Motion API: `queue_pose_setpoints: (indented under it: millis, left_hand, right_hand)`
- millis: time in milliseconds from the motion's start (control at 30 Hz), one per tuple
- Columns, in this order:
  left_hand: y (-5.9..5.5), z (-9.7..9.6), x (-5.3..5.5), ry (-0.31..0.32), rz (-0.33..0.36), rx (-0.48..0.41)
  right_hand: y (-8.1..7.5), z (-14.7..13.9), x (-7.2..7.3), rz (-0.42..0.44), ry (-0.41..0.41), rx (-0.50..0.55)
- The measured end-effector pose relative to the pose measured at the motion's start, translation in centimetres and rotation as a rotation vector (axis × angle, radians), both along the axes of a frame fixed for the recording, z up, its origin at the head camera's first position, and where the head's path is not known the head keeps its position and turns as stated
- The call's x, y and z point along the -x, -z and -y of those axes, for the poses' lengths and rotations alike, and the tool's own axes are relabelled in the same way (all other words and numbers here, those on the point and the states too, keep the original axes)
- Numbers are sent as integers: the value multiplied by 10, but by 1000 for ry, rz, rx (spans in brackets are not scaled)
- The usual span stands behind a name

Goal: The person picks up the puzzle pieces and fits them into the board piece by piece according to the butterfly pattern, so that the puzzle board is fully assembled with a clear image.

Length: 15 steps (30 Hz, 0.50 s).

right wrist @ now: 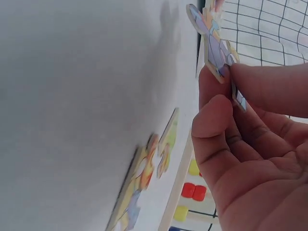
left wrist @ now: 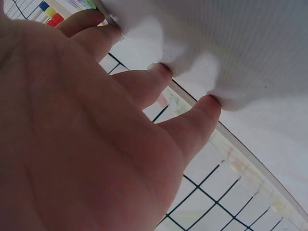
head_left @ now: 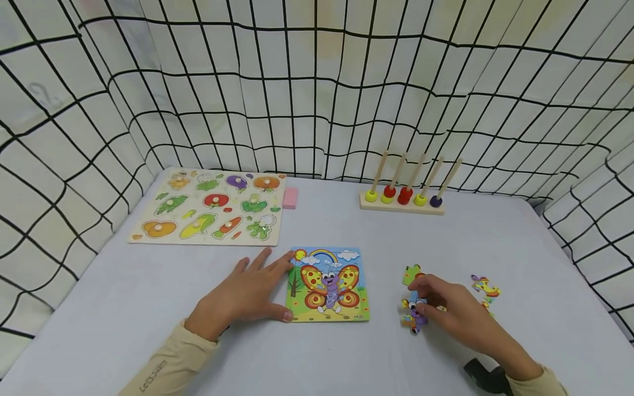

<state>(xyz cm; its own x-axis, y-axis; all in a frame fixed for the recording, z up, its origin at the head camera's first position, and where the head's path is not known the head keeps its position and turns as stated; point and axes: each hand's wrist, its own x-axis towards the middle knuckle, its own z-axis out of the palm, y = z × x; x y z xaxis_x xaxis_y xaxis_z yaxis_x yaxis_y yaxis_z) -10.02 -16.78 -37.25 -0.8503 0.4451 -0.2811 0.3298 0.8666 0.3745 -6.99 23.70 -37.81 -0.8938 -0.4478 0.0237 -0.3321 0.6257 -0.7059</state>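
A square butterfly puzzle board (head_left: pixel 329 286) lies on the table in the head view, its picture showing a rainbow and sun. My left hand (head_left: pixel 247 294) is spread at its left side, thumb and index fingertips right at the edge; in the left wrist view, fingertips (left wrist: pixel 209 103) rest on the white tabletop. Over to the right, my right hand (head_left: pixel 458 313) pinches a purple puzzle piece (head_left: pixel 417 316) between thumb and fingers. In the right wrist view that purple piece (right wrist: pixel 216 50) is raised off the table. Beyond the fingers lies a green puzzle piece (head_left: pixel 410 274).
More loose puzzle pieces (head_left: pixel 486 289) lie right of my right hand. A vegetable peg board (head_left: pixel 230 206) sits back left, with a pink block (head_left: pixel 290 198) beside it. A bead stacker (head_left: pixel 402 207) with several pegs stands back right. Black netting (head_left: pixel 315 77) surrounds the table.
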Motion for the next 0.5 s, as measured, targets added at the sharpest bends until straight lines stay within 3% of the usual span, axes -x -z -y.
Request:
queue_pose_setpoints:
  millis: [500]
  left_hand:
    - [0,0,0,-7,-5,7]
  right_hand:
    - [-6,26,12,11,-4,37]
